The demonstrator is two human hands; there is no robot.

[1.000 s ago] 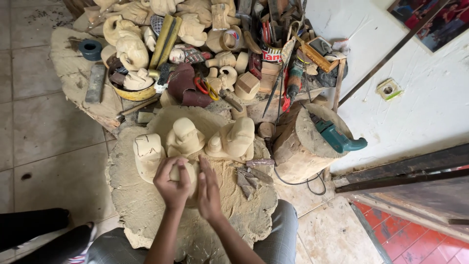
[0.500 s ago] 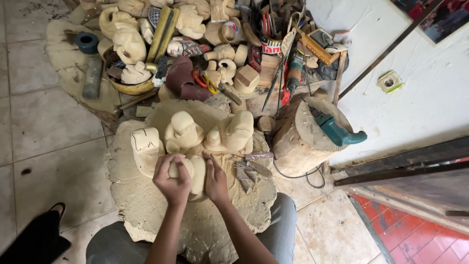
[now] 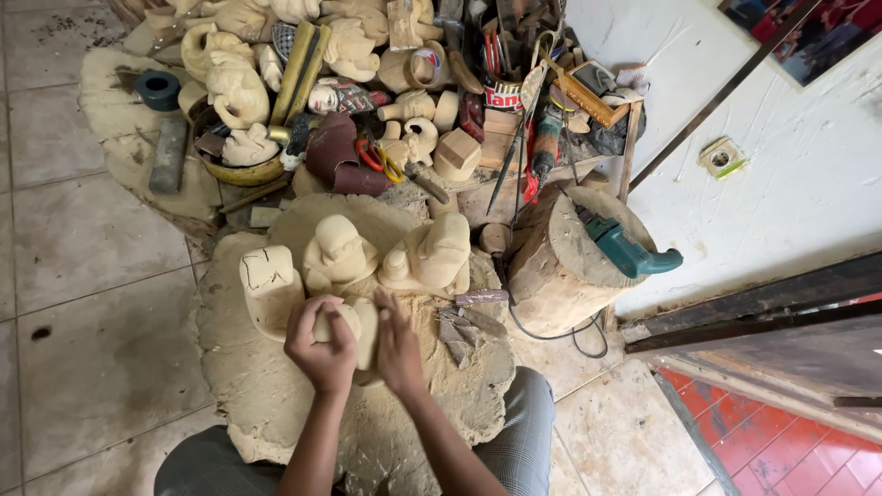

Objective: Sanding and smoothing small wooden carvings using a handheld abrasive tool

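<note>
Carving (image 3: 356,328), pale wood, is clamped in the left hand (image 3: 321,342) and pressed by the flat right hand (image 3: 397,344); a squat figure (image 3: 339,253) stands at twelve o'clock.

Pale wooden carving (image 3: 356,323) sits at frame centre between left hand (image 3: 319,342) and right hand (image 3: 397,342), over a sawdust-covered mat (image 3: 276,404). Just above it, three pale carved wooden figures: blocky one (image 3: 269,285) left, round one (image 3: 338,253) middle, tall one (image 3: 439,250) right. Tree-stump block (image 3: 556,276) right of them, teal power tool (image 3: 629,250) on top. Clutter of carvings and tools (image 3: 386,83) fills upper frame. Dark tape roll (image 3: 158,89) upper left.
</note>
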